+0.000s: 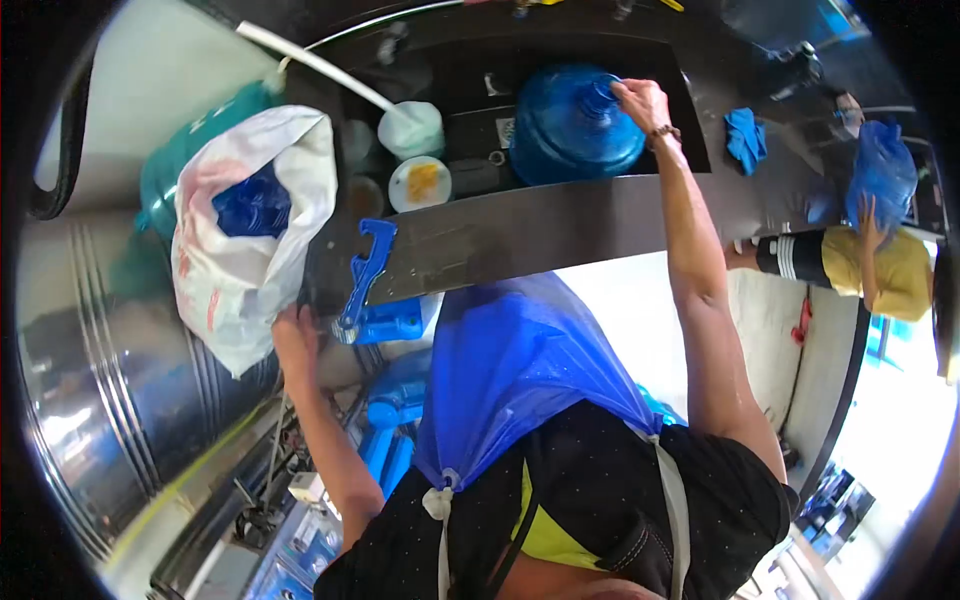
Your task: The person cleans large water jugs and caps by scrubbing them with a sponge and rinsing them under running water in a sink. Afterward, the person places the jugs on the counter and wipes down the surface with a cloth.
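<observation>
Blue jug (572, 148) upright in dark sink (555, 222); right hand (642, 103) closed on jug's neck. Left hand (296, 337) well left of jug, at white sack (235, 290); cannot tell grip. Between sack and jug: white tub (415, 132), round dish (421, 184). Right of jug: blue cloth (745, 140), then co-worker (885, 268) with blue bottle (882, 170). Red marks (214, 308) on sack unreadable.

Jug (560, 150) right in the sink (465, 75), bag (250, 285) to the left

Left of the jug is a tub (414, 138), with a dish (436, 196) just nearer. On the counter (560, 225), right of the sink, lies a cloth (745, 142); a tool (369, 262) is at the counter's near left edge. Behind the bag is a cylinder (163, 185).
</observation>
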A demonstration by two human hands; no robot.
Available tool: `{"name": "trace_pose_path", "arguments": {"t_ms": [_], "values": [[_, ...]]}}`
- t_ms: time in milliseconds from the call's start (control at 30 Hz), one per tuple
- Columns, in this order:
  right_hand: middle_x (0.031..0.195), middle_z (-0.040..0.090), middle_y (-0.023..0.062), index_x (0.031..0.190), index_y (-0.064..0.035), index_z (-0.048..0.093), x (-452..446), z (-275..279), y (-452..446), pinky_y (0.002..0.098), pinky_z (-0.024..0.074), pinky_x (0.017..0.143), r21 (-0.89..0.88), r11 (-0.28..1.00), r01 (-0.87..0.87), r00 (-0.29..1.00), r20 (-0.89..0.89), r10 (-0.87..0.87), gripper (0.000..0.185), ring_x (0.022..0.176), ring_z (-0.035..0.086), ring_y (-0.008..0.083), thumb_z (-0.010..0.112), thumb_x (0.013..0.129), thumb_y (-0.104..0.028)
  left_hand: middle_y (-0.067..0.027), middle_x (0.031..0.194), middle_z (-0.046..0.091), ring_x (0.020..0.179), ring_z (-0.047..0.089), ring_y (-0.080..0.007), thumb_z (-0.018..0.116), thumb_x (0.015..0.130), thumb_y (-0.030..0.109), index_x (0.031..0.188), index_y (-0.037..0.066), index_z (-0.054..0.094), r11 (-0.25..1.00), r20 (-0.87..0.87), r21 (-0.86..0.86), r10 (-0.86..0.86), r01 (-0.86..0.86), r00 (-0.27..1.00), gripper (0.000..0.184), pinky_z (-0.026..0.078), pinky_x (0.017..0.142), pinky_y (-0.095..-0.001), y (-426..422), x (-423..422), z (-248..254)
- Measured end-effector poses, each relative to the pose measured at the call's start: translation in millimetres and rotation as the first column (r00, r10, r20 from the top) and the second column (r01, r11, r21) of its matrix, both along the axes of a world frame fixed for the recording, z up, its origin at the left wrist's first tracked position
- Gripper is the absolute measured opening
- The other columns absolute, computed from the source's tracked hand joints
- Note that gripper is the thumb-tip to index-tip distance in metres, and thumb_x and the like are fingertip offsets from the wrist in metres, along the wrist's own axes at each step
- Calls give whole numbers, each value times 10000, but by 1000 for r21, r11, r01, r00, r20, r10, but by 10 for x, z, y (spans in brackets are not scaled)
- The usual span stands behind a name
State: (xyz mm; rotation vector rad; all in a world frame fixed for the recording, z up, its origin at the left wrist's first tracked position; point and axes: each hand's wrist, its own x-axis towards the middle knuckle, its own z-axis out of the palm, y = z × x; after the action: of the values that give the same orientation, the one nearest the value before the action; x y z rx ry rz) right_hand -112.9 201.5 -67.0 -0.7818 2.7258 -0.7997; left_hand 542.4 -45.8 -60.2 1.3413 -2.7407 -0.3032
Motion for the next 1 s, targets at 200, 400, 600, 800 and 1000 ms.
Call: {"name": "trace_pose_path", "arguments": {"t_ms": [200,400,600,800,1000], "values": [[1025,740,186,1105,-105,759,26,-159,-81,403,558,899,-105,990,94,994,59,-88,391,985,718,336,648,876,-401,-158,721,654,696,632,-196,577,993,307,1106,-18,700,823,-208,567,181,-32,961,366,485,658,-357,825,-1314,1174],[1020,741,184,1089,-131,767,107,-145,-97,418,551,919,-124,979,160,987,46,-156,372,989,713,351,630,864,-394,-89,719,668,618,631,-125,605,974,208,1124,-43,674,432,-492,824,225,366,841,300,524,560,-301,1203,-3106,253],[1076,728,198,1111,-127,759,192,-77,-141,417,540,953,-135,961,241,967,122,-225,372,1030,700,363,620,860,-365,-101,775,689,675,681,-141,550,949,132,1305,-39,609,650,-586,622,16,437,810,399,516,556,-286,1299,-4060,-173],[1099,722,199,1129,-140,757,247,-37,-160,428,539,955,-103,958,266,958,138,-251,335,1033,700,362,623,900,-345,-288,846,689,763,716,-329,569,898,147,1250,-46,640,814,-592,348,-193,464,783,408,536,751,-395,1429,-4310,-1],[1092,727,179,1090,-138,771,291,-41,-171,431,548,937,-137,954,266,963,74,-258,320,1005,705,364,608,899,-336,-325,856,655,806,671,-454,541,883,63,1162,-76,664,854,-571,192,-303,483,763,336,528,759,-488,1511,-4335,62]]}}
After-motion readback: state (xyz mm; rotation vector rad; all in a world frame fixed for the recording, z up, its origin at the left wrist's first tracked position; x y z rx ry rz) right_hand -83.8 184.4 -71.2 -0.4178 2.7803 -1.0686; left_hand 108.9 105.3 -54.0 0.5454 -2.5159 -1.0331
